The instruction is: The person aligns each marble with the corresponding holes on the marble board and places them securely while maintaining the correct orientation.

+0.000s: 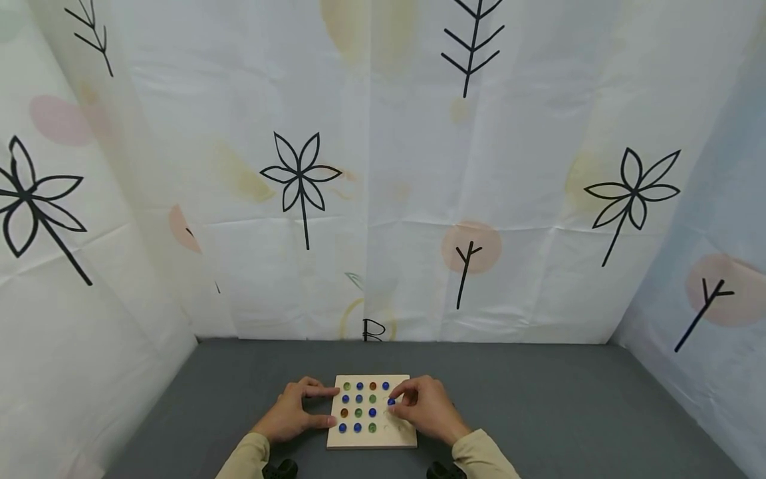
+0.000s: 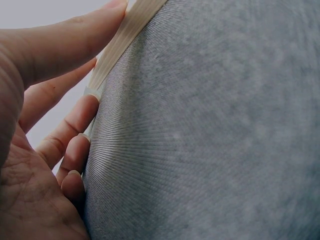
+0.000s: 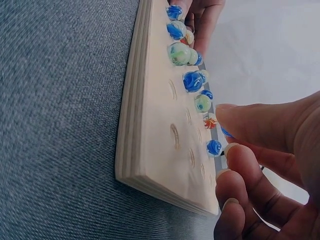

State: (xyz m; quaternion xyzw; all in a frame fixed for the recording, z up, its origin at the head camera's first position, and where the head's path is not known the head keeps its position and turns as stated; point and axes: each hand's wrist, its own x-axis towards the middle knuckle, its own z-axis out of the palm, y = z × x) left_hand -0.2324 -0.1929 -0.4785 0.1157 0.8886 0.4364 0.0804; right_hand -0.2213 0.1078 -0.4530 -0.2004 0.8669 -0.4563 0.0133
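A square pale wooden board (image 1: 401, 438) lies on the dark grey surface, with rows of glass marbles in its round hollows. Blue, green and orange-brown ones show, among them a green marble (image 1: 372, 428) in the near row. My right hand (image 1: 429, 407) pinches a blue marble (image 1: 391, 402) between thumb and fingers over the board's right side; in the right wrist view the fingers partly hide this marble (image 3: 226, 131). Bare hollows (image 3: 174, 136) show close by. At the board's left edge my left hand (image 1: 290, 409) rests its extended thumb and index finger, apart from each other.
Grey cloth (image 1: 538, 412) covers the tabletop around the board. White patterned fabric (image 1: 407, 166) hangs behind it and along both sides. Dark rounded objects (image 1: 281, 468) sit by the wrists at the bottom edge.
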